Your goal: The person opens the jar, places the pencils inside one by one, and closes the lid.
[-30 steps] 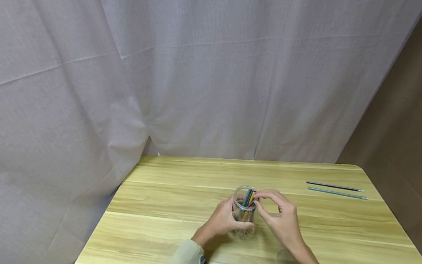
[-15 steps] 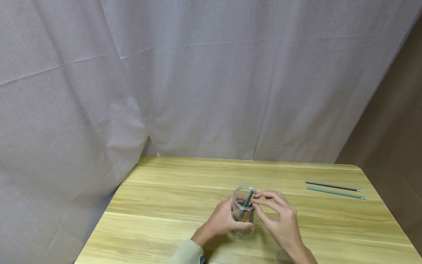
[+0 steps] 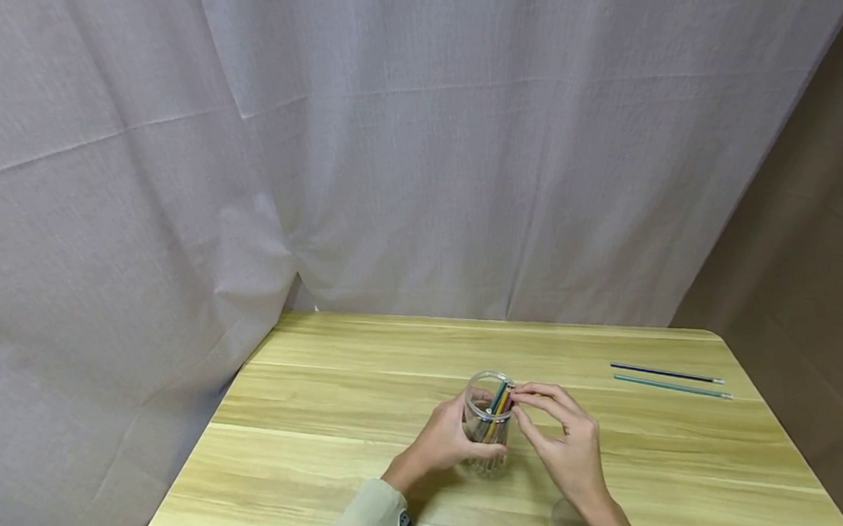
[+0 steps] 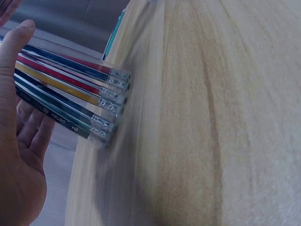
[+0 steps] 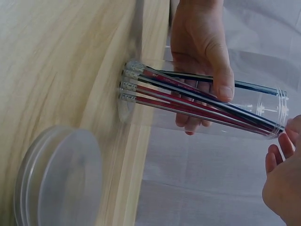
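Inside the curled left hand (image 3: pixel 446 434), a clear jar (image 3: pixel 483 430) of pencils (image 3: pixel 501 400) is held roughly upright, seemingly to keep it steady for the right hand (image 3: pixel 568 445), which is at its rim beside the pencil tops, whether pinching one I cannot tell.

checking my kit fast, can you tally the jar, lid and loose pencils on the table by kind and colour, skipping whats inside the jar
Dark loose pencil: 1
Teal loose pencil: 1
Clear jar: 1
Clear lid: 1
Total: 4
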### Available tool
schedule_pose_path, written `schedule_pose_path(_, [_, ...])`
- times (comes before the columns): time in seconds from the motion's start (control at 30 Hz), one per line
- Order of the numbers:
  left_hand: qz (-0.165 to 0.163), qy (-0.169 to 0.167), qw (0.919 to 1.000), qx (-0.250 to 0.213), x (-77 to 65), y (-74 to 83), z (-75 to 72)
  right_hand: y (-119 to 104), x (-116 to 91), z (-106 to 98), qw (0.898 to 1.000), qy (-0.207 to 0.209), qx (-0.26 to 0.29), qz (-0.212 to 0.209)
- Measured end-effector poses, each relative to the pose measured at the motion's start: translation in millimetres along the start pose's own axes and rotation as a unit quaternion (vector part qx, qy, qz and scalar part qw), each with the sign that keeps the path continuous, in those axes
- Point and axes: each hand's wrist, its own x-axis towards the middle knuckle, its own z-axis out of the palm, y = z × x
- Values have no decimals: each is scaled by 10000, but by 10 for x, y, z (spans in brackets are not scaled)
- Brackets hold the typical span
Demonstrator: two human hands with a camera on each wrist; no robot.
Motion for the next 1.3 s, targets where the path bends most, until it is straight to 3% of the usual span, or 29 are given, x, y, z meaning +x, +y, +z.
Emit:
schedule_pose_path(0.2, [22,-12,10000,-10,-4,-5,2,0,-33,18,9993,16,-112,-362])
schedule_pose_path(0.4, [81,-31,10000,25,-8,0,-8,49,-29,85,9904,-145,-220,-1359])
schedule_pose_path(0.5, [93,-41,9999,24,-11,4,-9,46,-39,114,9853,-293,-380,-1640])
schedule_pose_path(1.13, [41,-28,10000,3,-14,3,-1,103,-100,42,9852,-6,-810,-1507])
schedule_pose_path(1.3, [7,-55,10000,-19,-10,1,-1,116,-115,17,9816,-160,-1168,-1505])
